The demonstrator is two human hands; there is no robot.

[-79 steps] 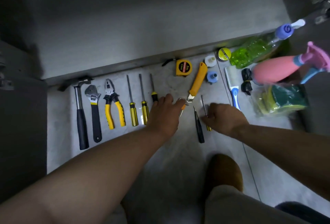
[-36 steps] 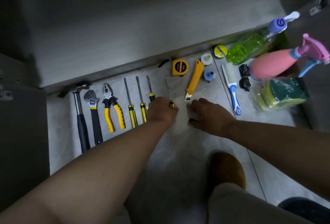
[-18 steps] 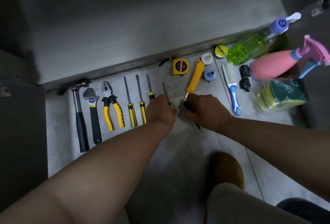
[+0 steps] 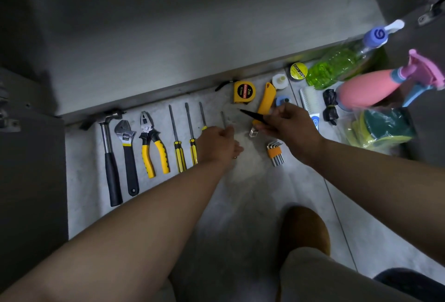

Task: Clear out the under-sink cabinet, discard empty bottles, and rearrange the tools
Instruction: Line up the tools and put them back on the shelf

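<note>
Tools lie in a row on the floor: hammer (image 4: 110,157), wrench (image 4: 127,155), yellow pliers (image 4: 153,147) and two long yellow-handled screwdrivers (image 4: 177,143). My left hand (image 4: 219,145) lies curled over the handles of a third screwdriver (image 4: 202,117) and a small screwdriver (image 4: 224,120), gripping the small one. Only the shafts of those two show. My right hand (image 4: 292,128) pinches a thin black pointed tool (image 4: 250,115), lifted off the floor with its tip pointing left. It hovers over a yellow utility knife (image 4: 267,99).
A tape measure (image 4: 244,92), hex key set (image 4: 275,152), tape roll (image 4: 298,70), two caps and a brush (image 4: 310,100) lie nearby. Right of them are a green bottle (image 4: 337,66), a pink spray bottle (image 4: 366,90) and bagged sponges (image 4: 382,128). The cabinet base edge (image 4: 168,90) runs behind.
My right hand has picked the black pointed tool up off the floor and raised it, uncovering the hex key set. My left hand set the small screwdriver into the row.
</note>
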